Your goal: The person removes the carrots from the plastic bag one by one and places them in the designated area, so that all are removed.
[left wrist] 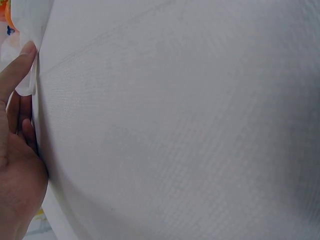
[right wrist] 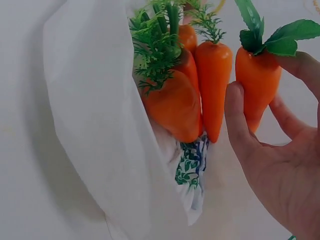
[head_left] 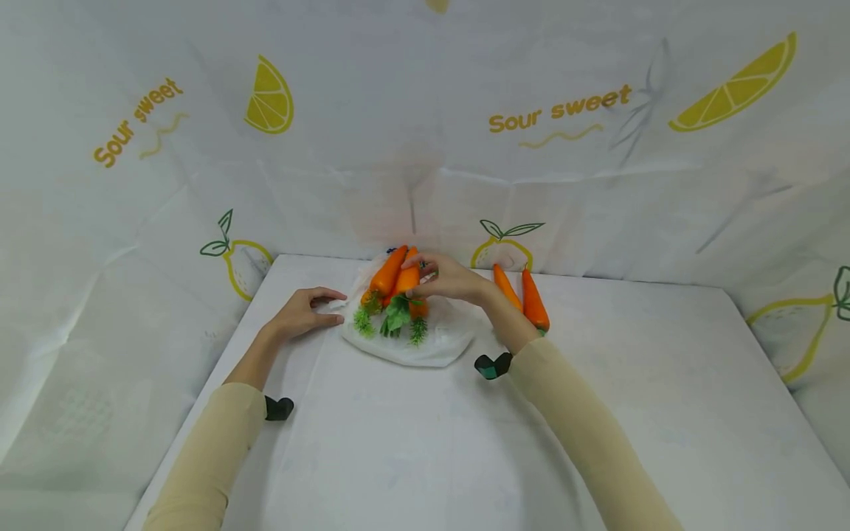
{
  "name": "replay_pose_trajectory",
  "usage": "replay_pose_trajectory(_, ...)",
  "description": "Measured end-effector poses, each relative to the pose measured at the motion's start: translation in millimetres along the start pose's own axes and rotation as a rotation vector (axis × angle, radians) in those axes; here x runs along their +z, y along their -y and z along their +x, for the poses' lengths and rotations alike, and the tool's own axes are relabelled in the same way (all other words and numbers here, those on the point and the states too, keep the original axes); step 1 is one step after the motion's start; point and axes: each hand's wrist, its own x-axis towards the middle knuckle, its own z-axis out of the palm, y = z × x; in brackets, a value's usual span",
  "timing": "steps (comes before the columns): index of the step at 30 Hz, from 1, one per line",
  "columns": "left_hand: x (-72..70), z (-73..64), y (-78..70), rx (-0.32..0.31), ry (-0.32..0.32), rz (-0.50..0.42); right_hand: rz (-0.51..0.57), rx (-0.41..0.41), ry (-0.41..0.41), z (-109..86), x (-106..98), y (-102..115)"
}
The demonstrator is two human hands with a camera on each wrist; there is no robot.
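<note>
A white plastic bag [head_left: 425, 354] with printed marks lies on the table, several orange carrots [right wrist: 214, 85] with feathery green tops resting in its opening. My right hand [head_left: 451, 279] pinches a carrot [right wrist: 256, 75] with broad green leaves between thumb and fingers. This carrot is beside the others, its leaves toward me in the head view. At the bag's left edge lies my left hand [head_left: 299, 313], thumb and fingers spread apart. In the left wrist view its thumb touches the bag's edge, and some of its fingers are partly hidden.
Two more carrots, one left [head_left: 506, 286] and one right [head_left: 535, 301], lie on the white table [head_left: 425, 457], just beyond my right forearm. A white cloth wall [head_left: 372, 162] printed with lemons and words stands behind the table. Dark devices sit at both wrists.
</note>
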Motion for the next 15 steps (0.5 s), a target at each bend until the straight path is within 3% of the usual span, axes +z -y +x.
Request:
replay_pose_trajectory(8, 0.2, -0.9, -0.7, 0.016, -0.008, 0.017, -0.037, -0.029, -0.008, -18.0, -9, 16)
replay_pose_trajectory(15, 1.0, -0.5, 0.2, 0.006, -0.006, 0.008, 0.039, -0.043, 0.034, -37.4, -19, 22)
